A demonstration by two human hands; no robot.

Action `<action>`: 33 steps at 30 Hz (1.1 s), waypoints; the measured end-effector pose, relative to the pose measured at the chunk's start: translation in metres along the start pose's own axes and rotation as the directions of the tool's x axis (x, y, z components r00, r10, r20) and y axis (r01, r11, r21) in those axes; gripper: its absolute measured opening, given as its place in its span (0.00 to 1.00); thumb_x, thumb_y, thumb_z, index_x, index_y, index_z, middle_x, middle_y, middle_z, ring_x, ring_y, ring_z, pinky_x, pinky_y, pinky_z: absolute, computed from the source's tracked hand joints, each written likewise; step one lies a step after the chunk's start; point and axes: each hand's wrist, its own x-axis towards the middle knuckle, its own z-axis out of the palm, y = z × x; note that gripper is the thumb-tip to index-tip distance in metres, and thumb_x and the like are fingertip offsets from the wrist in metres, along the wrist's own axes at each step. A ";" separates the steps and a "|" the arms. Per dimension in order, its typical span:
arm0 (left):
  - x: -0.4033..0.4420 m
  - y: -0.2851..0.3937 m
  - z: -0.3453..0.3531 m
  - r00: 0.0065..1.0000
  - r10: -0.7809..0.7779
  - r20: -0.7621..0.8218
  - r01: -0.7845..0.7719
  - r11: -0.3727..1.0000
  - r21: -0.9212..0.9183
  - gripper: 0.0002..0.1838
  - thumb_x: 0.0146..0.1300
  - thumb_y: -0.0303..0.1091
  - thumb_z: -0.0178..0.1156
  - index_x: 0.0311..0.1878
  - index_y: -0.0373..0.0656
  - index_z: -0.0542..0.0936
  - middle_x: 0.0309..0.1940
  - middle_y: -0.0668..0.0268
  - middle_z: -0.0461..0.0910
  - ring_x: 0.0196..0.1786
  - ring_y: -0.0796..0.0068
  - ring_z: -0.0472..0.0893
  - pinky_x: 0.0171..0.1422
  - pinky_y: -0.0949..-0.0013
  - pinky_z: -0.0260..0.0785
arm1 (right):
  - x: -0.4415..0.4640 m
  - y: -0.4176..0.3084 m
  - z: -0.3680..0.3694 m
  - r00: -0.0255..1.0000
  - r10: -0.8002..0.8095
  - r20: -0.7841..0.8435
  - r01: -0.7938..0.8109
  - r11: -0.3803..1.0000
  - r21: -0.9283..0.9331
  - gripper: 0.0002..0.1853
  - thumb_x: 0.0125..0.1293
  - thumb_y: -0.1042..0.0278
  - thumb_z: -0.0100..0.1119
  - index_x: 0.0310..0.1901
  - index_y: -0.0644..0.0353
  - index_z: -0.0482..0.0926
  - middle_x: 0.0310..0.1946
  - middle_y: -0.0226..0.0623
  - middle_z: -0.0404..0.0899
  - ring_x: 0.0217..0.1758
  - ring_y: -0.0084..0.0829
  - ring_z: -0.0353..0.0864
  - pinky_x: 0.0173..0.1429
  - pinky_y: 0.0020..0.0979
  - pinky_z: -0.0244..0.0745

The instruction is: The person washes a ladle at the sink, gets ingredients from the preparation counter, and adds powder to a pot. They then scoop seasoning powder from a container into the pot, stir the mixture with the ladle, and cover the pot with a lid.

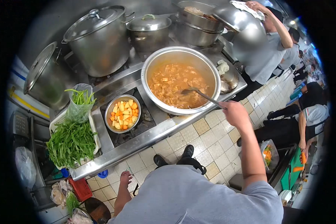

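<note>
My right hand (235,112) is wrapped round the handle of a long metal cooking spoon (207,97). The spoon's head rests in an orange-brown stew (171,80) with chunks in it, inside a large, wide pot (150,93) on the stove. Low at my side hangs my left hand (126,177), its fingers loosely bent and apart, holding nothing. Left of the big pot, a steel bowl (107,121) of cut potato and carrot (124,115) sits over a burner grate.
A white basket (97,136) holds leafy greens (71,145) and a plastic bag (78,112) of stems. Lidded stockpots (100,52) line the back. A person (265,63) stands close on the right beside a large steel lid (242,20); another person's hand (302,145) is near carrots on a green board (290,171).
</note>
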 end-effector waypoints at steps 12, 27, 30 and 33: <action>0.000 0.007 0.002 1.000 0.028 0.007 -0.028 0.999 0.018 0.16 0.68 0.47 0.55 0.54 0.54 0.73 0.44 0.71 0.79 0.44 0.72 0.82 0.40 0.61 0.71 | 0.029 -0.051 0.019 1.000 -0.019 -0.016 0.021 0.996 0.092 0.21 0.58 0.75 0.49 0.51 0.49 0.83 0.39 0.50 0.83 0.46 0.48 0.84 0.51 0.47 0.78; -0.011 -0.014 0.000 1.000 -0.009 0.004 0.009 1.000 -0.022 0.15 0.67 0.48 0.57 0.53 0.56 0.73 0.44 0.71 0.79 0.43 0.72 0.81 0.41 0.61 0.70 | 0.085 -0.050 0.059 0.991 0.016 -0.129 0.011 0.978 0.208 0.16 0.56 0.76 0.55 0.46 0.56 0.83 0.35 0.53 0.83 0.42 0.51 0.84 0.49 0.48 0.78; -0.004 -0.014 0.002 0.999 0.044 0.008 -0.043 0.996 -0.082 0.16 0.67 0.48 0.57 0.54 0.56 0.73 0.45 0.70 0.80 0.43 0.71 0.81 0.42 0.59 0.70 | 0.048 -0.024 0.014 0.985 0.025 -0.171 0.002 0.988 0.156 0.21 0.61 0.73 0.53 0.54 0.43 0.82 0.40 0.49 0.83 0.44 0.49 0.83 0.49 0.46 0.79; -0.002 -0.017 0.003 1.000 0.028 -0.003 -0.028 0.996 -0.083 0.17 0.67 0.49 0.56 0.55 0.55 0.72 0.46 0.69 0.80 0.44 0.72 0.81 0.42 0.60 0.70 | 0.010 -0.003 -0.027 0.992 -0.038 -0.118 0.048 0.996 0.081 0.19 0.61 0.70 0.60 0.54 0.45 0.82 0.41 0.45 0.84 0.46 0.46 0.83 0.50 0.44 0.78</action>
